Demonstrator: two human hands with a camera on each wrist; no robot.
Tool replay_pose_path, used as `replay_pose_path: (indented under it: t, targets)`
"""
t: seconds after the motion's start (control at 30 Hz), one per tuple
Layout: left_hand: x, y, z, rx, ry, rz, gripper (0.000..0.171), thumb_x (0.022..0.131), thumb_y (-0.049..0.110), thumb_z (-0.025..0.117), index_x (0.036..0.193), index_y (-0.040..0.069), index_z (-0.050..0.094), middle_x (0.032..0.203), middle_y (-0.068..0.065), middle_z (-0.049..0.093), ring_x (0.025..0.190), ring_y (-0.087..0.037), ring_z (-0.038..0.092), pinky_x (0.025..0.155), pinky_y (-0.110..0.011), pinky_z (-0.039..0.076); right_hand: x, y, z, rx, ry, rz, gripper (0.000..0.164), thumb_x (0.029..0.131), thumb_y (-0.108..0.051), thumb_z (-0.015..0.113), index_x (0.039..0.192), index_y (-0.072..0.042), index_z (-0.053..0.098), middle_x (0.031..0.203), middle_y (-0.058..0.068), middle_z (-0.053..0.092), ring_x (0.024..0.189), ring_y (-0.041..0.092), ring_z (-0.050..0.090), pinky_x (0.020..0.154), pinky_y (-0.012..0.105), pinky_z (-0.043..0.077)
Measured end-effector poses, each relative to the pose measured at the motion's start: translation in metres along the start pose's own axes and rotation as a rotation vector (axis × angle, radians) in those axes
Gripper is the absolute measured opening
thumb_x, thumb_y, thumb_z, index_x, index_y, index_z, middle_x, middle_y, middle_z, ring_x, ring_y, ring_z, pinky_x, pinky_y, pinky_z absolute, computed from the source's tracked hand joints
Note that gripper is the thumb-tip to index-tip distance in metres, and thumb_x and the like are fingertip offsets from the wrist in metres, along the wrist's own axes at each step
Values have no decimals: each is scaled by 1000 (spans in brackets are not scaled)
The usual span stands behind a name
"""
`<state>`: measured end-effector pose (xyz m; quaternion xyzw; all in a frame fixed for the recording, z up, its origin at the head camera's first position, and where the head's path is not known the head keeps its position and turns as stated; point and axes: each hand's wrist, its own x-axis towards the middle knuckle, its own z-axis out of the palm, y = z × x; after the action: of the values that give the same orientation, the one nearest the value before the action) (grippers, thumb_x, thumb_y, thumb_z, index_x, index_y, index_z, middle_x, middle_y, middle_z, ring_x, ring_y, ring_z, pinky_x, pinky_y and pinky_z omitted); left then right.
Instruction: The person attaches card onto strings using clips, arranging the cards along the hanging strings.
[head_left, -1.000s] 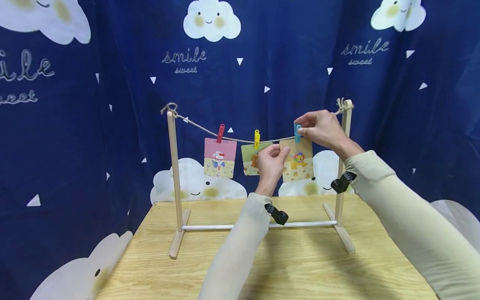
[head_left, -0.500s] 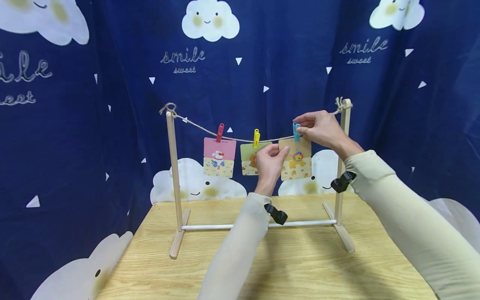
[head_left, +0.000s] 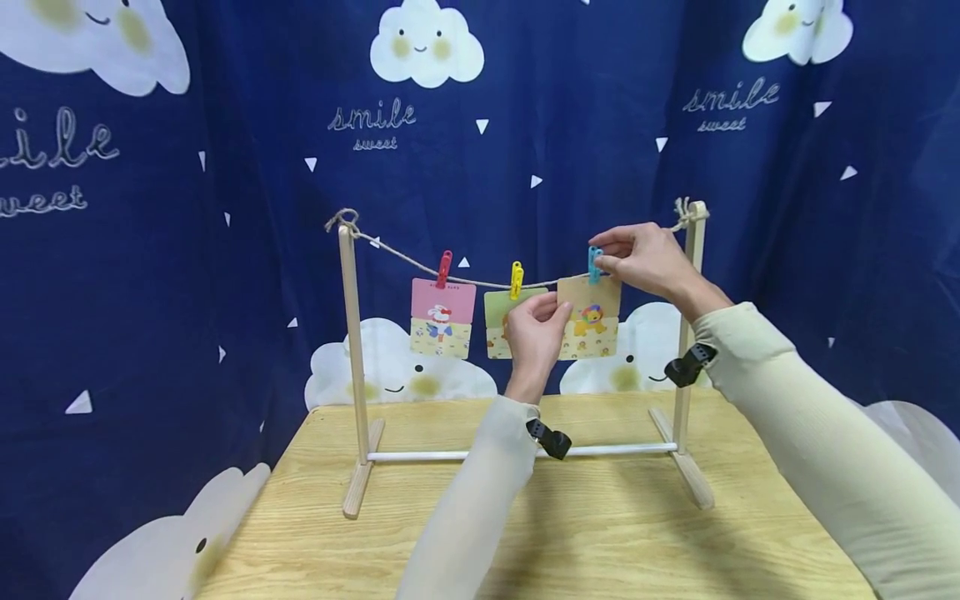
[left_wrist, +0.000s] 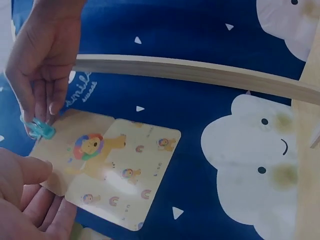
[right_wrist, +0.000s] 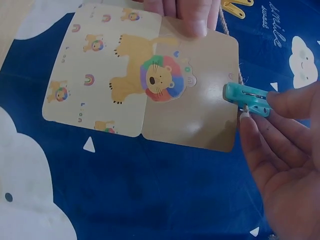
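A tan card with a lion (head_left: 592,321) hangs at the twine (head_left: 480,282), its top edge in a blue clothespin (right_wrist: 247,98). My right hand (head_left: 654,262) pinches that clothespin between thumb and fingers. By its left edge, the lion card is pinched in my left hand (head_left: 536,333), thumb in front and fingers behind, as the left wrist view shows. Left of it a green card (head_left: 497,312) hangs from a yellow clothespin (head_left: 517,280), partly hidden behind my left hand. Farther left, a red clothespin (head_left: 445,269) holds a pink card with a rabbit (head_left: 441,321).
The twine is tied between two wooden posts, the left post (head_left: 351,333) and the right post (head_left: 694,237), joined low by a white rod (head_left: 615,450). The stand rests on a wooden table (head_left: 300,533). Behind it hangs a blue curtain (head_left: 255,250) with clouds.
The lion card's lower edge has swung slightly left and now hangs straighter. My left hand has shifted a little left along its edge; my right hand stays at the blue clothespin.
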<state>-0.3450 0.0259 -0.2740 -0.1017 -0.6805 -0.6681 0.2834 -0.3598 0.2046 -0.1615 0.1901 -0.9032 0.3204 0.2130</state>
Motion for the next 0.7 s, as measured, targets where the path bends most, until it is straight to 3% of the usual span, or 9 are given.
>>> replay_pose_path:
  t: [0.27,0.43,0.7]
  targets:
    - [-6,-1,-14,12,37,135,26,91,7,79,117,4,78,105,-7,80,91,-12,76,76,-24,60,0,-1,2,11,5,-16,39,99,-28,69,134,-11,69,116,13,76,100,27,74,87,46,60]
    - [-8,1,-32,39,12,149,24,92,10,79,115,5,79,103,-4,80,88,-10,76,71,-24,60,-2,0,2,15,-3,-8,39,99,-29,68,134,-11,68,117,13,75,105,28,72,91,49,57]
    - [-10,7,-80,82,-89,119,22,94,15,77,114,6,79,100,-3,80,88,-13,76,70,-27,60,-4,-1,1,-8,-18,-24,41,99,-28,68,136,-9,66,120,15,74,109,30,70,94,52,56]
